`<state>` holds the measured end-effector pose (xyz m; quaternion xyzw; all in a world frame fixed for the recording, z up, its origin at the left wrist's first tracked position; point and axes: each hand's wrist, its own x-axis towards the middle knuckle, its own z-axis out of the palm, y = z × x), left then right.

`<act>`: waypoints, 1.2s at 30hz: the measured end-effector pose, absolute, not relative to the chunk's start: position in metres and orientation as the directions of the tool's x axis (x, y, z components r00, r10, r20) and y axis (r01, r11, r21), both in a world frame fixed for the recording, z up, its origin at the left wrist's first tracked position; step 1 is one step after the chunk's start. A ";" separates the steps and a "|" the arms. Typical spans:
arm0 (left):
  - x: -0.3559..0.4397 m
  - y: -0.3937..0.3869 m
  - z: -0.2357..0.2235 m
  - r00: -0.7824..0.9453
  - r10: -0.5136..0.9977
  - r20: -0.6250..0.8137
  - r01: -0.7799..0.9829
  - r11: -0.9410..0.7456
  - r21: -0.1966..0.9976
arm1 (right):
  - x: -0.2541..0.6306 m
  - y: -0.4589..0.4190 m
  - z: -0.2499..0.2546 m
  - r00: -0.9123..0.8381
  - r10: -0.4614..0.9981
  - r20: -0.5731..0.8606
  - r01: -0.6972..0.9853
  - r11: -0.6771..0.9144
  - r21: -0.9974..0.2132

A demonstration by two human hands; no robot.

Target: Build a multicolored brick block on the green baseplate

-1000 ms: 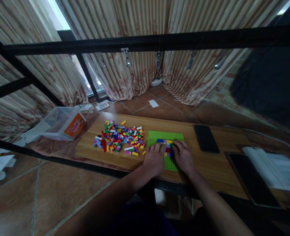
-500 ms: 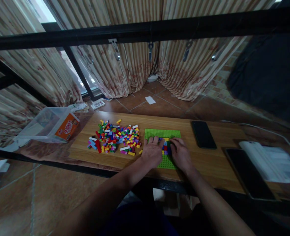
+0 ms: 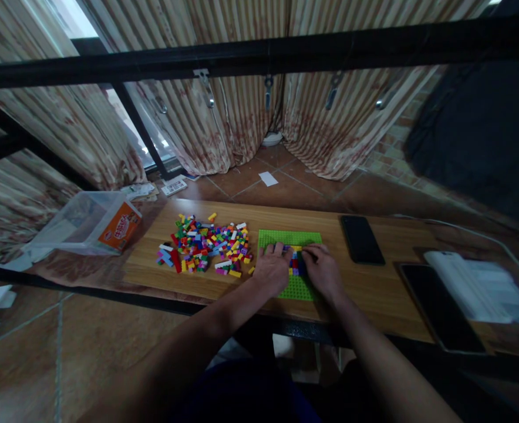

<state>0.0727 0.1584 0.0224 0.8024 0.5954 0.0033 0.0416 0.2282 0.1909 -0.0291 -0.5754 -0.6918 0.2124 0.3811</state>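
Note:
A green studded baseplate (image 3: 299,291) lies on the wooden table, bearing a small cluster of coloured toy bricks (image 3: 295,264) in red, yellow, blue and purple. My left hand (image 3: 272,269) rests over the left part of the plate, its fingers stretched forward beside the bricks. On the other side, my right hand (image 3: 323,267) has its fingers bent together at the cluster's upper right. Whatever lies between those fingertips is hidden. Left of the plate spreads a heap of loose toy bricks (image 3: 213,245) in many colours.
A clear plastic box (image 3: 74,226) with an orange label stands at the far left. A black phone (image 3: 361,239) lies right of the plate. Farther right are a dark tablet (image 3: 440,305) and a white packet (image 3: 466,288). A black metal bar (image 3: 259,56) crosses above the table.
My right hand's fingers have shifted slightly up and left over the bricks. My left hand stays nearly in place. The whole view has moved a little.

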 end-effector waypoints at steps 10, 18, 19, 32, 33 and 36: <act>0.071 0.156 0.015 0.299 0.954 0.010 0.949 -0.299 0.101 | 0.226 0.209 -0.030 0.050 0.981 0.189 0.701 0.100 -0.706; 0.073 0.157 0.018 0.292 0.956 -0.027 0.948 -0.286 0.141 | 0.224 0.214 -0.033 0.093 0.989 0.116 0.689 0.021 -0.724; 0.073 0.158 0.018 0.291 0.956 -0.026 0.948 -0.284 0.144 | 0.223 0.214 -0.034 0.102 0.990 0.098 0.677 0.004 -0.736; 0.046 0.122 0.045 0.230 0.972 0.039 0.918 -0.230 0.323 | 0.264 0.202 -0.020 0.086 0.995 0.046 0.465 0.001 -0.885; 0.039 0.114 0.044 0.227 0.972 0.067 0.908 -0.236 0.347 | 0.272 0.198 -0.021 0.085 0.995 0.045 0.431 0.004 -0.902; 0.012 0.090 0.039 0.210 0.966 0.149 0.873 -0.254 0.415 | 0.289 0.182 -0.024 0.038 0.998 0.042 0.443 0.021 -0.896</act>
